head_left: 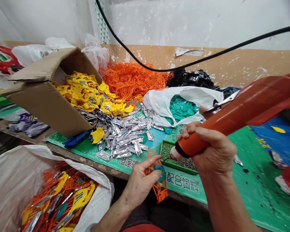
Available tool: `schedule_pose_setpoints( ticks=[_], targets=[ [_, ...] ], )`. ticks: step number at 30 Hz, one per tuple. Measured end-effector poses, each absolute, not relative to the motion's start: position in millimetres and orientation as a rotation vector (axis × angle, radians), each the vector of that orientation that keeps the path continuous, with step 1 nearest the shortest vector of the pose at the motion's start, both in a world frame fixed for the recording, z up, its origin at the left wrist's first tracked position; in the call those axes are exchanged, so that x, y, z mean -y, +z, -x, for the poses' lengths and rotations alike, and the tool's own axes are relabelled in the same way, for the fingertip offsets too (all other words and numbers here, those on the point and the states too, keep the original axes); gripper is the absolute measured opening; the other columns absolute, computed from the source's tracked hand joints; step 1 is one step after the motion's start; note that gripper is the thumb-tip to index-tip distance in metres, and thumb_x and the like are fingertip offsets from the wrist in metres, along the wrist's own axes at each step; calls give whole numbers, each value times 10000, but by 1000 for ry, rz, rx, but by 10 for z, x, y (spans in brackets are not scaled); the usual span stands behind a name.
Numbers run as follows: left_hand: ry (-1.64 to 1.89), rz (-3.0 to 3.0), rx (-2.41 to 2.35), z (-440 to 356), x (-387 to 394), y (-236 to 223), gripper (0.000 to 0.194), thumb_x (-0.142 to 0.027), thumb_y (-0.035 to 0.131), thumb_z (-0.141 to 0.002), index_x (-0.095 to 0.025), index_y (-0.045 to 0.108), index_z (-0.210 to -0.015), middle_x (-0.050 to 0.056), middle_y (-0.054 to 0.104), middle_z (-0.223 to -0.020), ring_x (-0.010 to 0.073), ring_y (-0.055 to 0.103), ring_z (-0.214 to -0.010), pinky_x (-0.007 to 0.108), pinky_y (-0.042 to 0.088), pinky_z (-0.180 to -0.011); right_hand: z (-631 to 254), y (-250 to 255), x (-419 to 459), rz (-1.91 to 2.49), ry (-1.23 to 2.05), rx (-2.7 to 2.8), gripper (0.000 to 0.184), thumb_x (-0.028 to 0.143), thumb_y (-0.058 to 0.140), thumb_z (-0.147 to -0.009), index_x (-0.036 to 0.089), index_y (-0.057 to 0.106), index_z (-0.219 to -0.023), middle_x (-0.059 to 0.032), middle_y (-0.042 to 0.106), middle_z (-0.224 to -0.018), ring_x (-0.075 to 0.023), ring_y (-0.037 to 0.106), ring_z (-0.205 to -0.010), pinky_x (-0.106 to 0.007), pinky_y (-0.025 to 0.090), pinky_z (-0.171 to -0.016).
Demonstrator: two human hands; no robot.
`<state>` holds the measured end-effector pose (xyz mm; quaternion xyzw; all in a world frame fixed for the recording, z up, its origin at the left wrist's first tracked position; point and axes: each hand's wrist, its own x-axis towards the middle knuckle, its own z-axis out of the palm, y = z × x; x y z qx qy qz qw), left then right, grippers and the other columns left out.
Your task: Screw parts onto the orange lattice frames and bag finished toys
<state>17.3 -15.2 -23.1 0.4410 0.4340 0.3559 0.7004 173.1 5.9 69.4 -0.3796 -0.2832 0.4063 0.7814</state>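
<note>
An orange plastic lattice piece [160, 190] with a teal insert [160, 172] is grasped by the left hand [140, 183], above the front edge of the green printed mat [256, 161]. The fingers are curled, apparently to steady it. An orange power tool [232, 119] is clenched in the right hand [212, 151], its pale tip held just beside the piece. A green perforated tray [166, 151] lies on the mat, beneath the tip. Loose silver metal-look pieces [125, 138] are heaped behind, and a white sack [14, 180] stands beyond the mat's front edge.
</note>
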Motion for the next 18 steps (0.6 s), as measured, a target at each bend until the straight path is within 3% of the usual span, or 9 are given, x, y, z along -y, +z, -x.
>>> schedule_pose_setpoints(
  ticks=[8, 10, 18],
  targets=[
    [776, -570, -781, -231, 181, -161, 304, -253, 863, -542, -156, 773, -815, 29, 719, -754, 131, 639, -585, 228, 530, -503, -1630, 752, 33, 798, 990, 689, 214, 189, 663, -537, 190, 578, -734, 44, 533, -584, -113, 532, -502, -292, 471, -502],
    [770, -525, -780, -218, 188, -138, 322, -266, 890, -504, -160, 769, -783, 24, 716, -721, 134, 637, -541, 217, 507, -436, -1625, 758, 43, 792, 994, 680, 238, 188, 661, -533, 196, 597, -762, 46, 535, -580, -114, 525, -499, -297, 471, -501],
    [755, -526, -787, -195, 198, -157, 327, -294, 912, -474, -137, 752, -712, 26, 709, -693, 128, 634, -530, 204, 494, -425, -1622, 721, 80, 777, 1025, 682, 297, 184, 668, -535, 208, 641, -829, 42, 549, -583, -124, 526, -500, -315, 473, -514]
  ],
)
